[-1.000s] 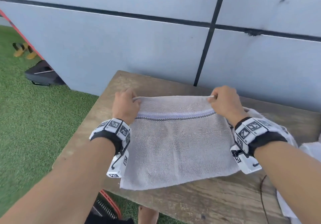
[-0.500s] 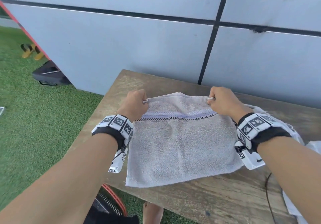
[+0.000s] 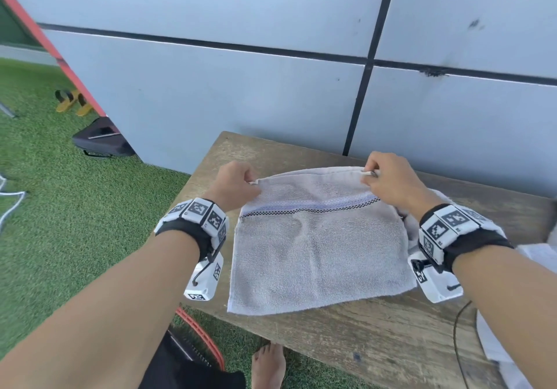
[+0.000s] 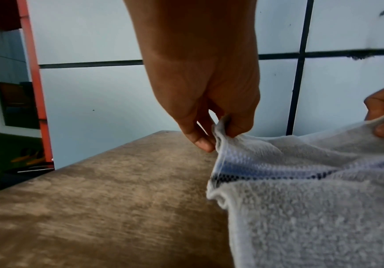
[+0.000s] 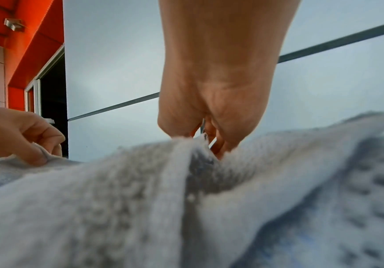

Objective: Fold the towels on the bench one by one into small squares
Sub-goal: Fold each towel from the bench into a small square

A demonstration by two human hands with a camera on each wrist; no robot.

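A pale grey towel [image 3: 319, 250] with a blue and black checked band lies doubled on the wooden bench [image 3: 391, 337]. My left hand [image 3: 238, 183] pinches its far left corner, and my right hand [image 3: 382, 177] pinches its far right corner. Both far corners are raised off the wood while the near edge rests flat. In the left wrist view the left hand [image 4: 211, 134] has thumb and fingers closed on the towel [image 4: 312, 208] hem. In the right wrist view the right hand [image 5: 209, 134] grips bunched towel [image 5: 140, 199] cloth.
More white cloth [image 3: 494, 346] lies at the bench's right end, with a thin dark cable [image 3: 458, 334] beside it. A grey panelled wall [image 3: 241, 87] stands just behind the bench. Green turf [image 3: 60, 222], a dark bag [image 3: 99, 141], and my bare foot [image 3: 268, 364] are below left.
Both hands have lifted the far edge of the towel off the bench, and the left hand has moved slightly inward. The grip on both corners is unchanged.
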